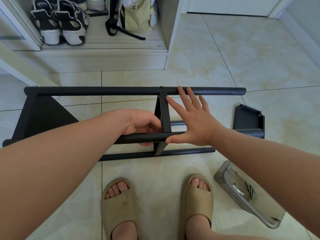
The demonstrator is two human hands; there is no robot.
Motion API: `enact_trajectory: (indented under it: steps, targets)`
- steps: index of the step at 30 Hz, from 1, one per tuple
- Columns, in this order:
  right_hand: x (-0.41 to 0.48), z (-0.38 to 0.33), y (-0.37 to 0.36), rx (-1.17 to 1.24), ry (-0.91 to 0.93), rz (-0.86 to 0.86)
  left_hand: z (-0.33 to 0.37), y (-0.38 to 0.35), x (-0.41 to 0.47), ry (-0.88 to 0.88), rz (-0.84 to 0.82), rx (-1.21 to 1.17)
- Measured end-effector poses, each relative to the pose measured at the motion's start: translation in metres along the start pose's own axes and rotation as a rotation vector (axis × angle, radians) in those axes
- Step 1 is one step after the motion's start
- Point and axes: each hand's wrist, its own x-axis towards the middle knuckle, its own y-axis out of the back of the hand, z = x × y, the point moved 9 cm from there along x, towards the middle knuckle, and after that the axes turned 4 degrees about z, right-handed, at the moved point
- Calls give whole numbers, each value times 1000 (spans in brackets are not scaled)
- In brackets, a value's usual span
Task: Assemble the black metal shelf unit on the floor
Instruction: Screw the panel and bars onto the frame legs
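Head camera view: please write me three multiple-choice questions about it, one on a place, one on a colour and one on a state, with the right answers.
1. Where does the clear tray with the screws lie?
A) on a table
B) in a drawer
C) on the floor, to the right of the slippers

2. What colour are the slippers?
A) red
B) beige
C) blue

3. How is the right hand?
A) open, fingers spread
B) closed into a fist
C) holding a screwdriver

Answers:
1 C: the tray rests on the floor beside the right slipper.
2 B: both are beige.
3 A: its straight fingers spread over the black frame and hold nothing.
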Motion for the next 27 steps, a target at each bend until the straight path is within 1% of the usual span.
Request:
enact_trajectory:
  steps: [2,5,11,13,18,24,27]
  targets:
    - [0,0,0,-4,2,-3,-1,2,1,9,40,29]
    - [0,0,0,-7,5,-5,-2,1,3,25,51,38]
    - [0,0,0,-7,2,-10,-1,-2,2,2,-40,-53]
    - [0,0,0,-5,3,-7,-2,-2,2,5,-47,-44]
    - [0,0,0,-3,4,-6,-3,2,4,25,56,36]
    - [0,0,1,-3,1,-8,1,-3,0,-16,-30,-46]
    - [0,0,0,-7,0,-10,1,-2,0,-24,-12,-35]
